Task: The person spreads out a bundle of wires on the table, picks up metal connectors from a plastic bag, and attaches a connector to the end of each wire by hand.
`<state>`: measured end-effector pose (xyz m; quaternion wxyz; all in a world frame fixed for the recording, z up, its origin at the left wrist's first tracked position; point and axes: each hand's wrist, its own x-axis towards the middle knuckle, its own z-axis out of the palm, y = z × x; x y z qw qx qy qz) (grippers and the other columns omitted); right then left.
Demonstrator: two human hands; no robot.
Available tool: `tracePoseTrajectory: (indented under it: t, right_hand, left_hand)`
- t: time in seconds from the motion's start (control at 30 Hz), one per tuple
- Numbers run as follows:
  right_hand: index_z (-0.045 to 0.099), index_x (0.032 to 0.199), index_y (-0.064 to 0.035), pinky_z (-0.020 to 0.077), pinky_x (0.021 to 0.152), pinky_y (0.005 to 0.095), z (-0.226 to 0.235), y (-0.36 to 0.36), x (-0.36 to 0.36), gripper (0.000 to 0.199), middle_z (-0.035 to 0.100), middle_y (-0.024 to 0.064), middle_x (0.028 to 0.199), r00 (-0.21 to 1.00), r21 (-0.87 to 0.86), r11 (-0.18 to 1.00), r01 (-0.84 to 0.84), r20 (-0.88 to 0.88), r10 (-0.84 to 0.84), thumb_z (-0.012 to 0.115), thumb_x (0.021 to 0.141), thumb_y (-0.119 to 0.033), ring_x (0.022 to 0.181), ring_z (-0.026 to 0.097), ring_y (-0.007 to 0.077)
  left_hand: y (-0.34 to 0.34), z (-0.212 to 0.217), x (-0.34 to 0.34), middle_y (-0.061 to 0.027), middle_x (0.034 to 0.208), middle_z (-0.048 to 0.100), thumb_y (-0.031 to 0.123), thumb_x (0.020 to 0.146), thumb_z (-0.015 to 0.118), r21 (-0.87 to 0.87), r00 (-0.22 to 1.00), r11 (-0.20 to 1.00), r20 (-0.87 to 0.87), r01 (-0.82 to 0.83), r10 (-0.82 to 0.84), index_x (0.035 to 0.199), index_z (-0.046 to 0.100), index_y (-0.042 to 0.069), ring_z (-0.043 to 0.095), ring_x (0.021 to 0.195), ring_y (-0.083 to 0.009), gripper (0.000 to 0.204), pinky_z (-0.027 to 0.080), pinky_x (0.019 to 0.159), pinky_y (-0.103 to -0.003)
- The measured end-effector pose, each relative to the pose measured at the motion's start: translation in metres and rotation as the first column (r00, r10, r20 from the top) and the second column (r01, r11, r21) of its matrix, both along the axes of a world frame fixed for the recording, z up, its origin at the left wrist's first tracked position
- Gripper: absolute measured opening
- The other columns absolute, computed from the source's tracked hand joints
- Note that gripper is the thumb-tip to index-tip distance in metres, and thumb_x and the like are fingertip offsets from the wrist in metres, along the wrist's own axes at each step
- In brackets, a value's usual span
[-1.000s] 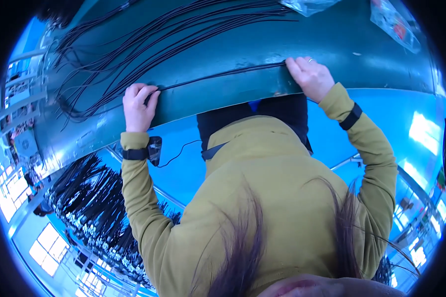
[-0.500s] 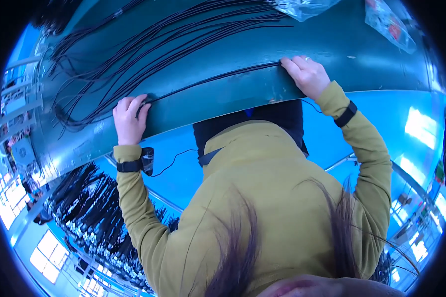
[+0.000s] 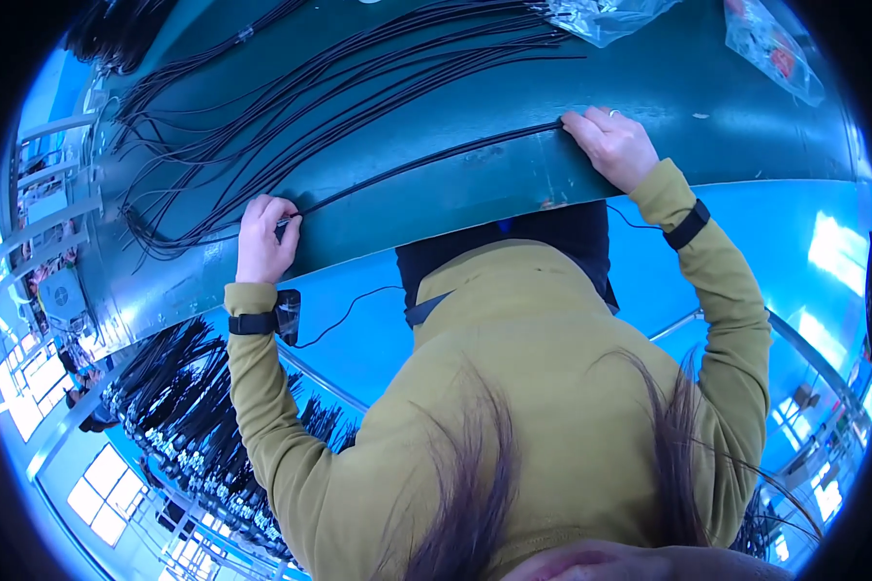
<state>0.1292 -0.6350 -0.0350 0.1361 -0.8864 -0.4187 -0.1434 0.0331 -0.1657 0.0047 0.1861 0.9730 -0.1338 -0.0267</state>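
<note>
Black cables (image 3: 455, 151) held between two hands at the near edge of a table (image 3: 785, 145)

From where I stand, a thin pair or bundle lies across the green tabletop, bowing gently between the hands. The left hand (image 3: 264, 240) is closed on it, thumb and forefinger pinching, the other fingers curled in. The right hand (image 3: 612, 150), a ring (image 3: 611, 113) on one finger, has its fingertips closed over the other end; the tips of the cables are hidden beneath them. The stretch in the middle is untouched.

Past the left hand, dark strands run on toward a curl of loose cables (image 3: 378, 73), which sweep over the far part of the table just beyond the held length. How they join there is too tangled to tell.

Near the top, a clear bag (image 3: 610, 21) lies by the ends of those cables, and a second bag (image 3: 770, 58) with red marks sits farther right. Any lettering on it is too small for me to read. Both wrists wear a dark band, the left band (image 3: 252, 323) and the right band (image 3: 688, 225), and I can make out no maker's name on either. Down to the left hangs a thick row of dark cords (image 3: 189, 407) with pale ends.
</note>
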Motion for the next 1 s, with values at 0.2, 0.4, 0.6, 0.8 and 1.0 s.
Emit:
tracePoseTrajectory:
  t: [0.2,0.4,0.6,0.8,1.0]
  right_hand:
    - [0.059,0.1,-0.0086,0.0493,0.058,0.0326,0.002,-0.007,-0.008,0.023,0.054,0.0064,0.075,0.999,-0.064,0.997,-0.052,-0.011,0.051,0.057,0.077,-0.006,0.064,0.057,0.0212]
    - [0.063,0.095,-0.004,0.0475,0.058,0.0307,0.009,-0.006,-0.015,0.014,0.057,0.0083,0.073,0.958,0.076,0.995,0.059,-0.285,-0.035,0.06,0.082,-0.009,0.062,0.057,0.0214]
    - [0.066,0.085,0.0004,0.0441,0.058,0.0261,0.041,0.017,0.024,0.022,0.06,0.0056,0.065,0.409,0.112,0.885,0.451,-0.908,-0.093,0.061,0.088,-0.021,0.059,0.055,0.0132]
    - [0.067,0.09,-0.0019,0.0389,0.05,0.0244,0.02,0.039,0.077,0.026,0.056,0.0014,0.062,0.474,0.162,0.846,0.507,-0.873,-0.117,0.06,0.089,-0.027,0.054,0.048,0.0083]
    - [0.068,0.09,-0.0043,0.0373,0.049,0.023,-0.01,0.045,0.113,0.023,0.054,-0.0012,0.061,0.781,0.294,0.858,0.421,-0.599,-0.178,0.06,0.088,-0.026,0.052,0.047,0.0067]
  left_hand:
    - [0.0,-0.004,-0.025,-0.0127,0.087,0.058,0.004,0.078,0.066,-0.033,0.991,0.999,0.126,-0.042,0.046,0.09,0.062,0.001,0.057,0.083,-0.0293,0.013,0.047,0.073,-0.036]
    - [-0.03,0.017,-0.014,-0.0129,0.09,0.059,0.003,0.079,0.065,-0.035,0.971,0.998,0.232,-0.047,0.054,0.101,0.062,0.004,0.059,0.083,-0.0292,0.022,0.048,0.073,-0.035]
    - [-0.051,-0.007,0.059,-0.011,0.086,0.057,0.017,0.08,0.065,0.116,0.986,0.992,0.165,-0.046,0.026,0.091,0.06,0.008,0.058,0.077,-0.0321,0.014,0.049,0.064,-0.04]
    - [-0.036,-0.011,0.113,-0.0101,0.084,0.055,0.016,0.083,0.062,0.086,0.99,0.991,0.105,-0.107,0.098,0.088,0.058,0.009,0.058,0.078,-0.0309,0.01,0.048,0.064,-0.039]
    - [-0.036,-0.014,0.125,-0.0086,0.084,0.055,0.01,0.082,0.058,0.132,0.955,0.988,0.295,-0.076,0.034,0.088,0.055,0.009,0.058,0.079,-0.0289,0.007,0.049,0.066,-0.04]
